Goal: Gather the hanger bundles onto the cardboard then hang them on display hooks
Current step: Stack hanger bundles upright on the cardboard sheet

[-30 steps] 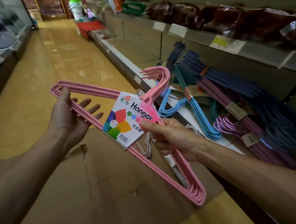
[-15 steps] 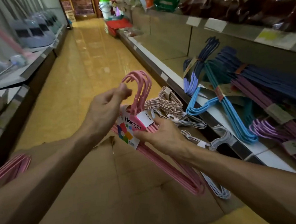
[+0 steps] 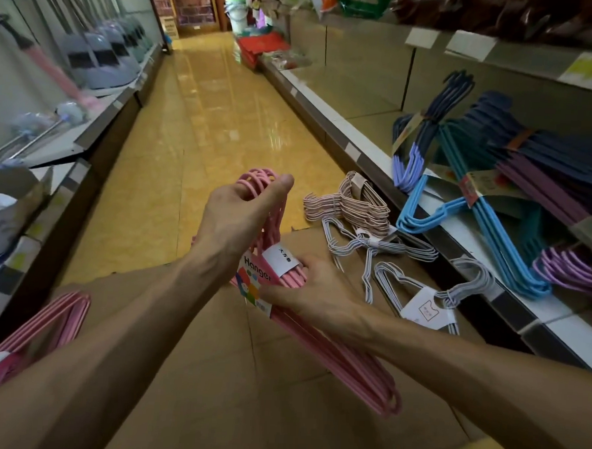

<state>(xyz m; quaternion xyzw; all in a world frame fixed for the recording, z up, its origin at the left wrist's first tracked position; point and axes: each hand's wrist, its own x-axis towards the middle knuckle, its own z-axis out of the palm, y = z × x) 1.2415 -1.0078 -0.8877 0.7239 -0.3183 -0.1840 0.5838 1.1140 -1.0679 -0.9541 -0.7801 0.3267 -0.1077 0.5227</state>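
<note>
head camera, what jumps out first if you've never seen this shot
The pink hanger bundle in the middle, held over the cardboard: the left hand grips its hooks, the right hand holds it near the label. Next, the white wire hangers lying on the cardboard's far right part. Then the blue and purple hangers piled on the shelf to the right.

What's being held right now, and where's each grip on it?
The pink hanger bundle: left hand grips its hook tops, right hand grips by the label at the neck.
</note>
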